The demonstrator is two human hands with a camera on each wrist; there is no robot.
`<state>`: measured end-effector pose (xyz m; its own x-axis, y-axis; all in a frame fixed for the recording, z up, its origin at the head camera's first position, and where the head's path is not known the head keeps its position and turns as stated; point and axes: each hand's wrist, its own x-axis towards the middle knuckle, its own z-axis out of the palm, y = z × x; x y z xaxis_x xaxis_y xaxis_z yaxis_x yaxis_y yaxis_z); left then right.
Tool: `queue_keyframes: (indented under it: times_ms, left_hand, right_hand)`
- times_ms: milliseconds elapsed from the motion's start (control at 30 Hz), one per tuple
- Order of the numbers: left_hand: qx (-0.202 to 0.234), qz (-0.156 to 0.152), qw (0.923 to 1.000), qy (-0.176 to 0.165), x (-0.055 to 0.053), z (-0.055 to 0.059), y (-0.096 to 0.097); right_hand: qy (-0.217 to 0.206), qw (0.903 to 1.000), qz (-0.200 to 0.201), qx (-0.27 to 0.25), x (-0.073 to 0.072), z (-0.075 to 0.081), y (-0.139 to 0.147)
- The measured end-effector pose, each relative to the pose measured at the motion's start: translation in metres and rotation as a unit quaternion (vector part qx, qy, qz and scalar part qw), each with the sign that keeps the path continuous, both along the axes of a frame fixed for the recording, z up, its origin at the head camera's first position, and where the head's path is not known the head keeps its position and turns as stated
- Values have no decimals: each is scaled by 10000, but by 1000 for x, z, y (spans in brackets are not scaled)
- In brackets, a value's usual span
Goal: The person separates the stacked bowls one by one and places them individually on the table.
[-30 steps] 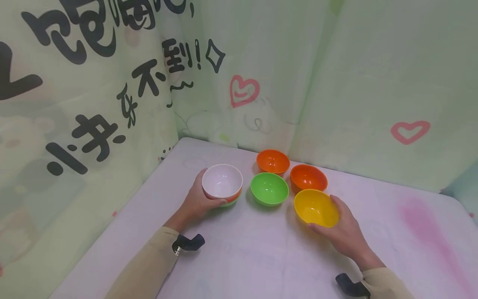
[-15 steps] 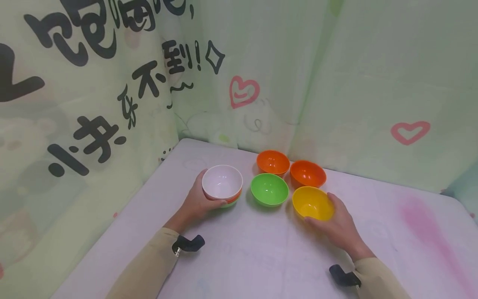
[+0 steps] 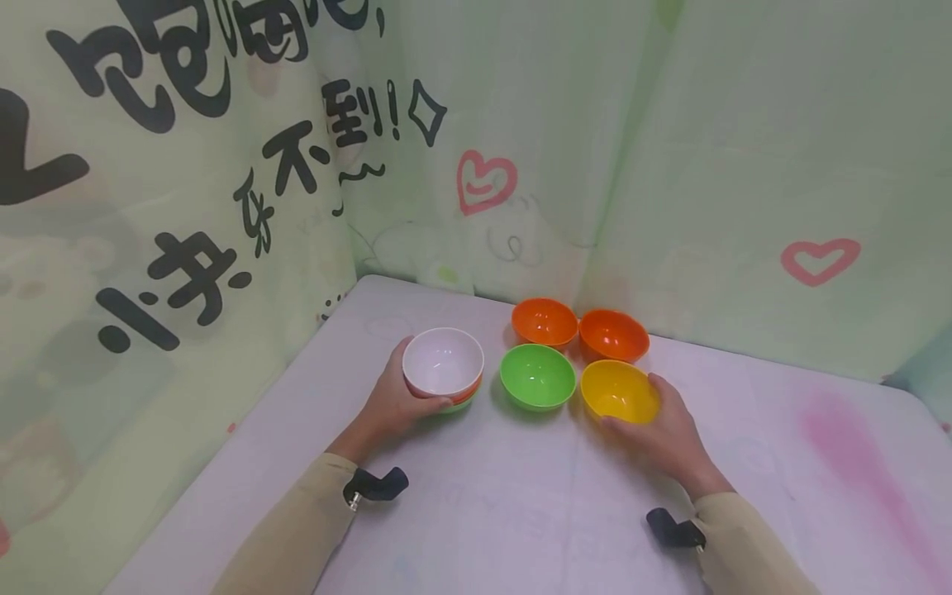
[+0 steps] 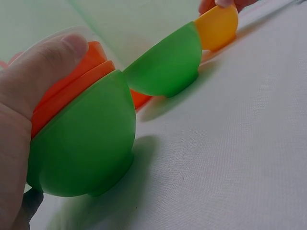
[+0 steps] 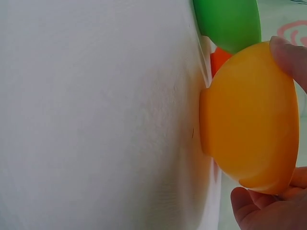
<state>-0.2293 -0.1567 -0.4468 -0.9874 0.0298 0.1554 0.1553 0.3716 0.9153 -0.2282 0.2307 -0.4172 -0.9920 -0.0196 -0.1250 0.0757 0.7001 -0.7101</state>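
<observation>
R hand (image 3: 665,431) is the near one to the yellow bowl (image 3: 619,392); thumb on near side, fingers round R side, clamped on it. Bowl = front R of the loose group, lies fwd & slightly L of R wrist. Round, so no long axis; sits abt level, opening up. Key relation: its L rim is just beside the loose green bowl (image 3: 537,378), its far rim just in front of the far-R orange bowl (image 3: 613,335); can't tell if either touches. Foot at or v. near table (image 3: 483,512), contact unclear. Far-L orange bowl (image 3: 545,321) is behind green, diag. from yellow. L hand (image 3: 394,401) well apart, thumb & fingers gripping nested stack (image 4: 84,127): white bowl (image 3: 442,357) on top, orange betw., green lowest. Stack is L of loose green, small gap.
</observation>
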Motion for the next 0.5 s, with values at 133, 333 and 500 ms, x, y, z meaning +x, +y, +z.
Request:
queue_keyframes:
  times_ms: [133, 333, 500]
  left_hand:
    - [32, 2, 10000, 23, 0, 0, 1]
    - [-1, 3, 10000, 15, -1, 1, 2]
    - [-31, 47, 10000, 15, -1, 1, 3]
  right_hand:
    - [-13, 10000, -19, -84, -3, -2, -2]
    - [-47, 9999, -43, -139, -7, -7, -2]
    - [-2, 9998, 36, -173, -10, -9, -1]
